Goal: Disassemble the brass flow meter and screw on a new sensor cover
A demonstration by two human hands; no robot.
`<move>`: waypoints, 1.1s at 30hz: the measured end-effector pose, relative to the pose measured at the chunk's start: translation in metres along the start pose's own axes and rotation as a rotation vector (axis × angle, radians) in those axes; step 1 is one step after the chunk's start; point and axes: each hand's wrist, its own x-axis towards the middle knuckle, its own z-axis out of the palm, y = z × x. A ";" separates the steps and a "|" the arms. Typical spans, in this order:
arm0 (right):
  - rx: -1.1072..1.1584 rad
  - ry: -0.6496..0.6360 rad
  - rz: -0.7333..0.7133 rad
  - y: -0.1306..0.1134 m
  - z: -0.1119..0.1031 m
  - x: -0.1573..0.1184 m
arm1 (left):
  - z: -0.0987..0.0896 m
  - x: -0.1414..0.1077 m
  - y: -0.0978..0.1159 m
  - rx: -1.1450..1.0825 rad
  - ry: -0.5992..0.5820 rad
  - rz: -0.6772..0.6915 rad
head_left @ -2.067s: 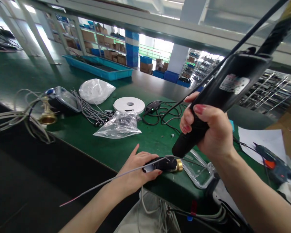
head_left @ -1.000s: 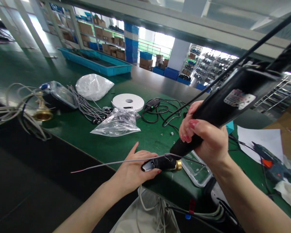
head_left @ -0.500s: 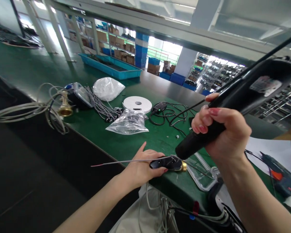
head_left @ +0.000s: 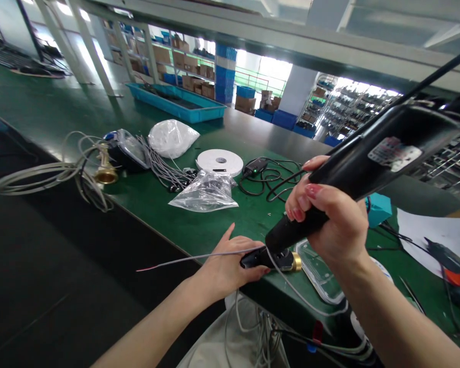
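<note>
Live at the green-topped workbench [head_left: 230,225], and the right hand [head_left: 329,220] has a black corded power tool [head_left: 368,153] clenched firmly, fingers [head_left: 302,202] wrapped around its barrel, nose angled down. That nose comes in right at a black fitting [head_left: 262,260] with a brass end [head_left: 296,261], the task's piece, lying at the bench edge. The left hand [head_left: 230,263] is grasping the fitting from behind, pinning it to the bench, forefinger lifted free. A thin grey wire [head_left: 191,258] runs out to the left over the bench edge. Nice technique here: the low, firm left hand stops the fitting rolling, and the right grip sits close to the nose for good control. A clear plastic tray [head_left: 320,271] sits just beside the brass end, so there's little room on that side
</note>
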 end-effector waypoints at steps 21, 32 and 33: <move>-0.084 -0.057 0.170 -0.011 0.003 0.035 | -0.001 0.000 0.004 -0.034 0.027 -0.022; -0.323 0.205 0.795 0.038 -0.081 0.166 | 0.004 0.003 -0.011 0.003 0.019 0.068; -0.359 0.223 0.819 0.057 -0.086 0.173 | 0.006 0.003 -0.018 0.018 0.019 0.123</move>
